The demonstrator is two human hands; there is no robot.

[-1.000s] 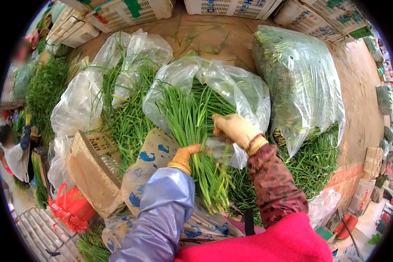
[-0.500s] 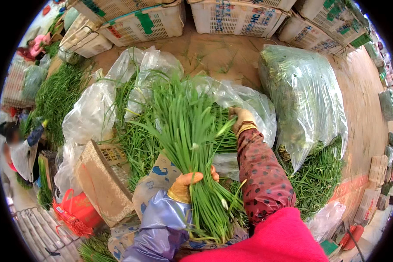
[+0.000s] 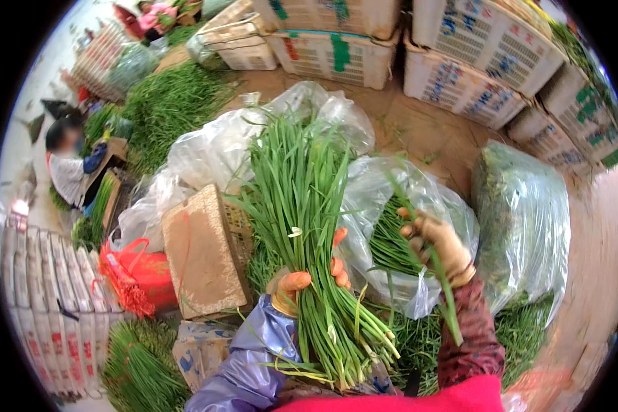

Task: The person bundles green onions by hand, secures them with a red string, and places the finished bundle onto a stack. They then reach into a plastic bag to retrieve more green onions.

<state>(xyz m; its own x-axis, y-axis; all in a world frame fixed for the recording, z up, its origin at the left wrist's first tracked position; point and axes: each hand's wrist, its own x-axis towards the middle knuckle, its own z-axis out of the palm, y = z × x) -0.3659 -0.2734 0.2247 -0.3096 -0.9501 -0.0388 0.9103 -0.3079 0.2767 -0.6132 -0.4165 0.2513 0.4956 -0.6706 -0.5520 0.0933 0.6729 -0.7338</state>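
Note:
My left hand (image 3: 292, 285), in an orange glove, is closed around a thick bunch of garlic chives (image 3: 299, 199). The long green leaves fan away from me, and the pale cut ends point back toward my body. To the right, my right hand (image 3: 448, 248), in a tan glove, is closed on a few loose chive stalks (image 3: 448, 305); motion blurs them slightly. It is over an open clear plastic bag (image 3: 419, 292) with more chives (image 3: 391, 240) inside. Loose chives (image 3: 419, 350) also lie below my right forearm.
A cardboard-like box (image 3: 202, 254) and a red bag (image 3: 141, 275) stand on the left. Tied chive bundles (image 3: 144, 364) lie near left. A full plastic-wrapped bale (image 3: 522, 226) is on the right. White crates (image 3: 460, 89) line the back. A co-worker (image 3: 72, 165) sits far left.
My view has turned right, so things sit further left. My right hand has come back from the pile and now lifts a few chive stalks. The left hand keeps its bunch.

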